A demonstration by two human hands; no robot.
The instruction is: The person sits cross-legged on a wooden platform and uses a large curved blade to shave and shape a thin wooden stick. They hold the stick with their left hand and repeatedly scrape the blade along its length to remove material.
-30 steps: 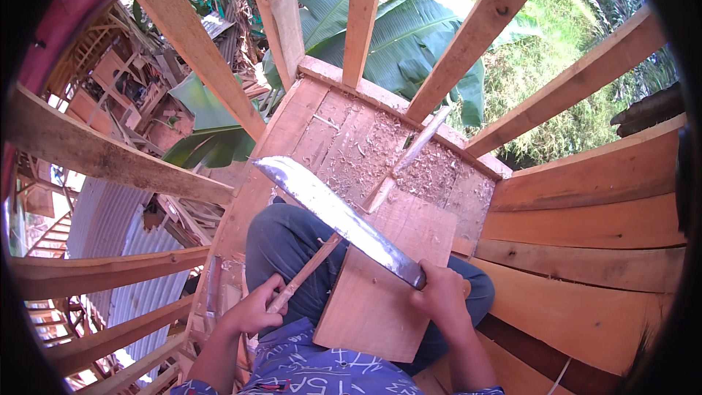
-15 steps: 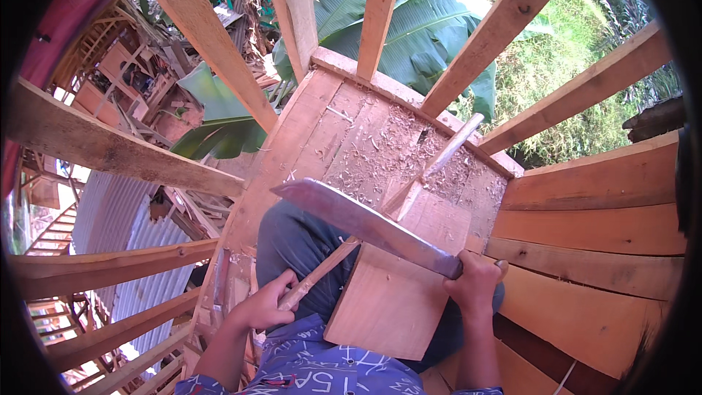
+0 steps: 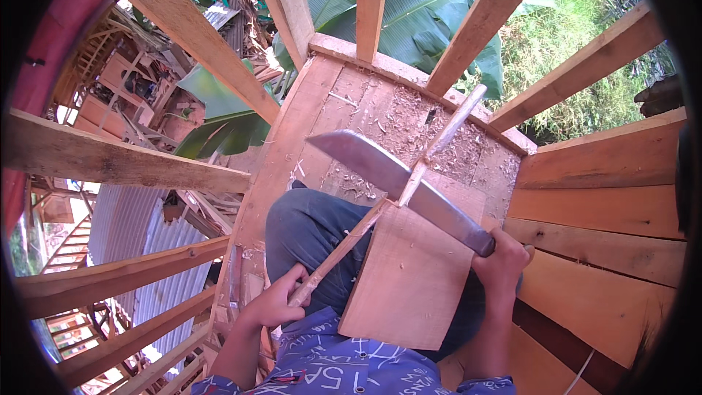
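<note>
The right hand (image 3: 503, 267) has its fingers wrapped tight round the handle of a heavy machete (image 3: 398, 179) laid across a thin, stiff wooden stick (image 3: 387, 201), which the left hand (image 3: 278, 303) pinches safely at its lower end.

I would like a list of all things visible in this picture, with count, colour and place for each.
machete: one, grey blade, held across the stick.
stick: one, pale wood, long and thin, running diagonally over the lap.
board: one, light brown, lying on the lap.
wood shavings: many, pale, on the plank floor ahead.
beams: several, light brown, around the platform.
banana leaves: several, green, beyond the beams.
corrugated sheets: grey, lower left, below.
left hand: grips the stick's lower end.
right hand: grips the machete handle.
</note>
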